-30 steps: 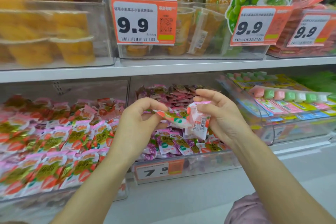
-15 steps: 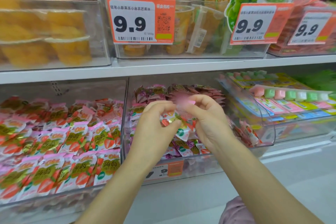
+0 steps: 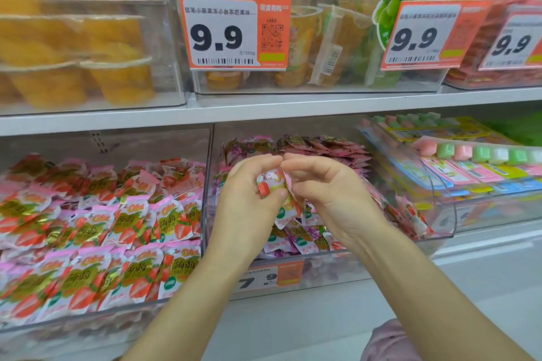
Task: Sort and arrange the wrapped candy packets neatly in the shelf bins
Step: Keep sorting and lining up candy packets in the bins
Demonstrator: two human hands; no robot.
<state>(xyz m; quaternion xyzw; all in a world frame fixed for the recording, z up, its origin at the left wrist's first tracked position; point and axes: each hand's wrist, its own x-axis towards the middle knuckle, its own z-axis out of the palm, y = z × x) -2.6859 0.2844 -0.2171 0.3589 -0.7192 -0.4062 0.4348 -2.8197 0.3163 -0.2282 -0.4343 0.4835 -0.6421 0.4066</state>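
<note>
Both hands meet over the middle clear bin (image 3: 322,268) on the lower shelf. My left hand (image 3: 249,202) grips a small bunch of pink strawberry candy packets (image 3: 271,183) between thumb and fingers. My right hand (image 3: 328,187) pinches the same bunch from the right, fingertips touching the left hand's. More of these packets hang below the hands. The middle bin holds purple candy packets (image 3: 305,236) with some pink strawberry ones along its right side. The left bin (image 3: 96,321) is full of pink strawberry packets (image 3: 96,231) in rough rows.
A tilted clear bin (image 3: 440,214) with strips of pastel candy cubes stands to the right. The upper shelf (image 3: 264,111) carries clear bins of orange jelly cups with 9.9 price tags. A 7.9 tag (image 3: 269,275) hangs on the middle bin's front.
My hands have come together and moved a little further into the middle bin. The packets, spread between the hands a second ago, are now bunched between both hands.
</note>
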